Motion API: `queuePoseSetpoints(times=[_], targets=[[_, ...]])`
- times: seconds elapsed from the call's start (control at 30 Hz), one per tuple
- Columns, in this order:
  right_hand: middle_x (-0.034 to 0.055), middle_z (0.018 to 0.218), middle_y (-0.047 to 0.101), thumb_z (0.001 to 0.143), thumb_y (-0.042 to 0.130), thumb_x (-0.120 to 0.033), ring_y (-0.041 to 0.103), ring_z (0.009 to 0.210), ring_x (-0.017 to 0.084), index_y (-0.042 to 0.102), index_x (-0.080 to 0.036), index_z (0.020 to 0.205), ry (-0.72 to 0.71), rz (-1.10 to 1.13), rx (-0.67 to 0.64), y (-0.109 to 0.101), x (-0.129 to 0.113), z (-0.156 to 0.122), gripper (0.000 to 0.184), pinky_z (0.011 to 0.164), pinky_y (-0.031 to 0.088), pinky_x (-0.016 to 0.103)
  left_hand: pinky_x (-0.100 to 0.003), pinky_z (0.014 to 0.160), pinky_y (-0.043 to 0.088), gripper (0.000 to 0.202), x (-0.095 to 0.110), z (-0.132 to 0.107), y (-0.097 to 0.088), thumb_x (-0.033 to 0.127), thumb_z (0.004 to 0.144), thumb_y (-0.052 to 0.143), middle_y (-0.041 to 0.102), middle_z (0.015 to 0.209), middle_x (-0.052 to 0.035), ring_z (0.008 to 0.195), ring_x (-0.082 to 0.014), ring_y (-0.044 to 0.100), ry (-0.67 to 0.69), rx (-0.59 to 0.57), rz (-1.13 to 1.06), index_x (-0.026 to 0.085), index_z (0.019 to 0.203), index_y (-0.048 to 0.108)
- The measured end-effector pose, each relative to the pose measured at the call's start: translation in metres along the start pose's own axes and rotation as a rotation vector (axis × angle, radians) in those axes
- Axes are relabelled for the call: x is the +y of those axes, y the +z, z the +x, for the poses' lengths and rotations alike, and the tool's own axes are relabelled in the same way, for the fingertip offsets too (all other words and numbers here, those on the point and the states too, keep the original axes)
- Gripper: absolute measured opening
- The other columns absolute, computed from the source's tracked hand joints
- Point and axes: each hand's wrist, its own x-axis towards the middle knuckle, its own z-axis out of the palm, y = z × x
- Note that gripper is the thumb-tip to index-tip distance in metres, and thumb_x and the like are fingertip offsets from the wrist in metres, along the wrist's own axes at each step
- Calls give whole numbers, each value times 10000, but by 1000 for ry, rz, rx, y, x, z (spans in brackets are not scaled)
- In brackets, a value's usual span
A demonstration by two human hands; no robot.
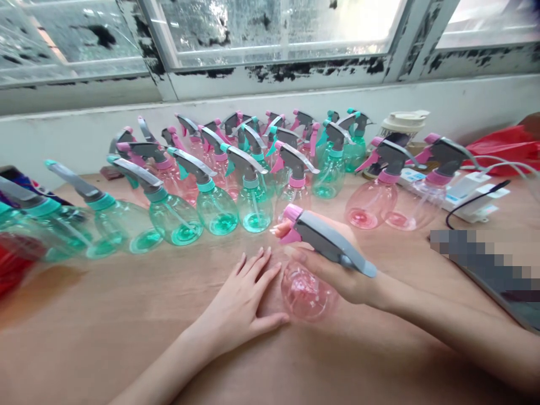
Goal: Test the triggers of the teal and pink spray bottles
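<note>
Fingers (310, 260) of right hand (343, 278): curled tight round the neck of a clear pink plastic spray bottle (306, 292). The thumb is hidden behind the bottle. The bottle carries a grey trigger head (331, 244) with a pink nozzle tip (292, 212), and the nozzle points away from the person, towards the rows of bottles. The bottle is tilted, its round body towards the person and low over the brown wooden tabletop (126, 326). Cannot tell whether its base touches the wood.

Other side, left hand (240, 301): palm down, flat on the tabletop, fingers straight and slightly splayed, holding nothing. Its thumb lies just beside the pink bottle's body; contact not resolvable.

Surroundings:
- Beyond the hands, a front row of clear teal plastic spray bottles (215, 211) with grey triggers, upright and close together.
- Behind them, more pink and teal bottles (198, 143), packed up to the white wall.
- Right of the rows, two pink bottles with grey triggers (373, 205), standing apart from the rest.
- Near these, a white power strip (466, 197) with a black cable (472, 203).
- At the wall, a cream lidded container (405, 121).
- Far right, a red plastic bag (506, 143).
- Above, a window frame with peeling paint (278, 70).
- Left part of the view is blurred.
</note>
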Motion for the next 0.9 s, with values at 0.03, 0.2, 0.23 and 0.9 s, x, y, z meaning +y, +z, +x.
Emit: queuePoseSetpoints(times=[0.03, 0.2, 0.23, 0.9], targets=[[29, 823, 620, 880, 602, -287, 616, 772, 187, 606, -218, 965, 2, 1, 1, 0, 0, 0, 110, 771, 539, 366, -603, 1168, 154, 734, 0, 0, 0, 629, 889, 577, 382, 1538, -140, 1437, -373, 280, -1, 0, -5, 213, 1471, 411], [33, 852, 634, 881, 596, -275, 628, 813, 197, 593, -223, 977, 0, -21, -6, 0, -1, 0, 109, 775, 534, 365, -604, 1167, 166, 741, 0, 0, -1, 641, 883, 577, 407, 1522, -145, 1432, -375, 292, -6, -8, -8, 202, 1462, 426], [33, 854, 635, 881, 592, -269, 628, 812, 197, 589, -223, 979, -10, -30, -8, 0, -1, 0, 108, 757, 531, 357, -607, 1166, 167, 740, 0, 0, -1, 642, 882, 578, 419, 1514, -146, 1429, -377, 298, -5, -7, -9, 200, 1457, 433], [-57, 557, 393, 949, 512, -354, 466, 521, 106, 452, -222, 675, -185, -162, -27, -3, -7, 9, 309, 513, 431, 245, -607, 1164, 158, 716, 0, -3, 1, 640, 904, 555, 287, 1585, -152, 1457, -371, 229, -9, -23, -1, 187, 1447, 450]])
